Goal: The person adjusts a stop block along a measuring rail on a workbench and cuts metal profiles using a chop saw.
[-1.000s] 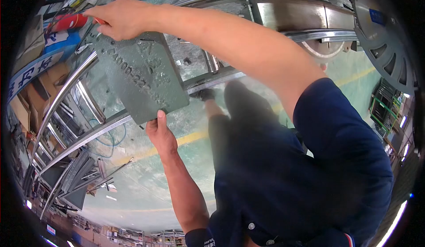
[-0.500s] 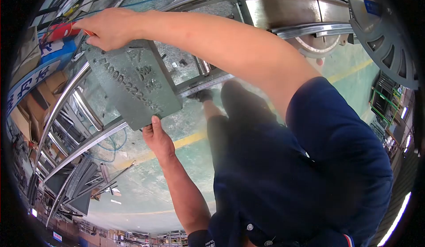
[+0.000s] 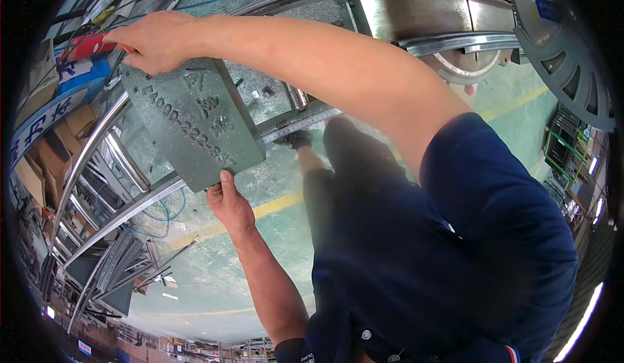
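Note:
A grey-green metal plate (image 3: pixel 188 122) with dark hand-written lettering and numbers lies tilted across a metal frame. My left hand (image 3: pixel 231 204) pinches its near edge, thumb on top and the fingers partly hidden underneath. Above the plate's far end, my right hand (image 3: pixel 159 41) is closed, its fingertips around one end of a red object (image 3: pixel 90 47) with a white mark. The kind of red object is not clear, since the hand covers part of it. Small droplets or specks dot the plate's surface.
Rails with ruler markings (image 3: pixel 302 127) run under the plate. A curved steel tube (image 3: pixel 91 145) arcs on the left, near a blue box (image 3: pixel 84 83) and cardboard (image 3: pixel 78 122). A large round saw guard (image 3: pixel 565 57) stands at upper right. Scrap metal (image 3: pixel 117 262) lies lower left.
The plate and my left hand have shifted very slightly to the left. My right hand has barely moved and stays at the red object.

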